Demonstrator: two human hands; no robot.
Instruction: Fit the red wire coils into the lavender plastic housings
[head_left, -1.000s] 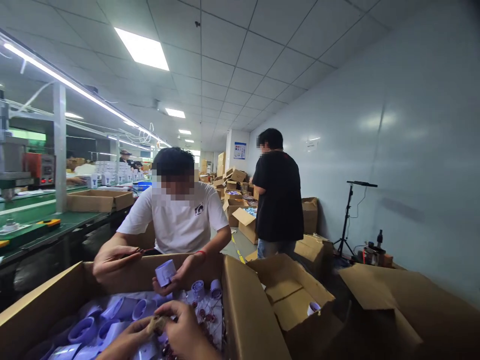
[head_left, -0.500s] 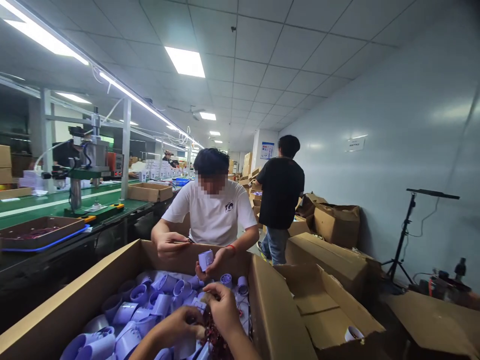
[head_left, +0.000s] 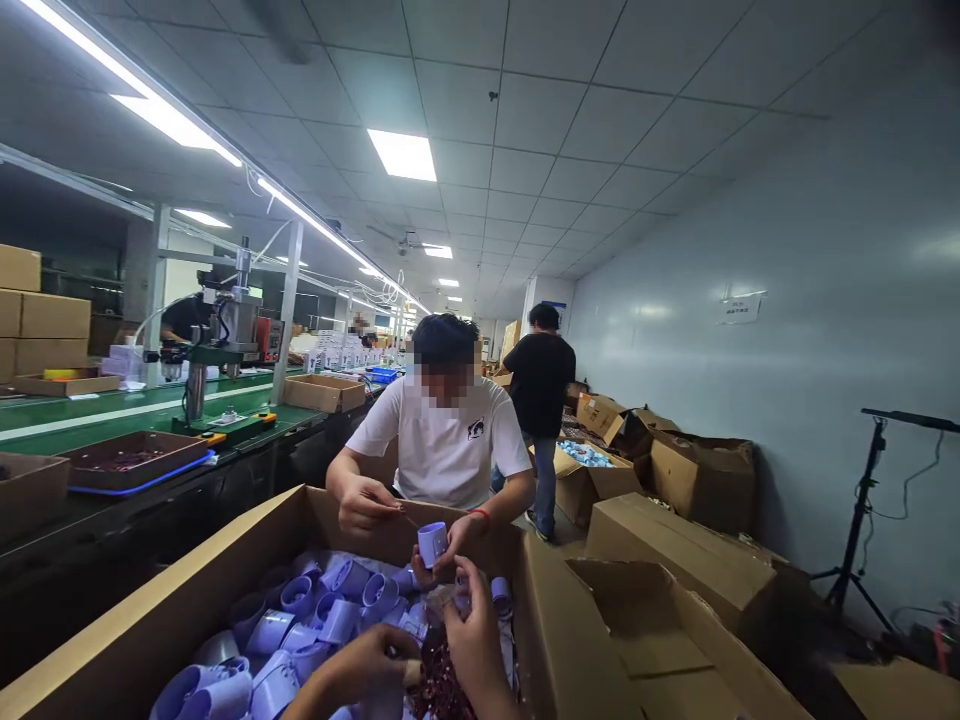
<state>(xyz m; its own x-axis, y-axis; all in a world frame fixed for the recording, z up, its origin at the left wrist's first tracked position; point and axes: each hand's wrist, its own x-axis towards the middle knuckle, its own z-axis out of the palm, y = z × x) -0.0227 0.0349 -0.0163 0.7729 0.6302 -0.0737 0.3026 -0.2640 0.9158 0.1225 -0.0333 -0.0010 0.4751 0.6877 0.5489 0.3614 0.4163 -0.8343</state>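
The left hand [head_left: 371, 665] is being held with fingers curled, and the right hand [head_left: 472, 625] with fingers narrowed; whether anything is being gripped cannot be told. A cluster of dark red parts [head_left: 441, 682] is being flanked by both, among or just above purple cups [head_left: 339, 622] in the cardboard box [head_left: 562, 630]. Parts could be snagged or scattered by uneven pulling. Beyond, a single cup [head_left: 431, 545] is being supported by a co-worker's hand [head_left: 459, 538]; through crowding, it could be knocked.

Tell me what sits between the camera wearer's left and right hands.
In the head view, a cluster of small dark-red parts shows between the left hand and right hand.
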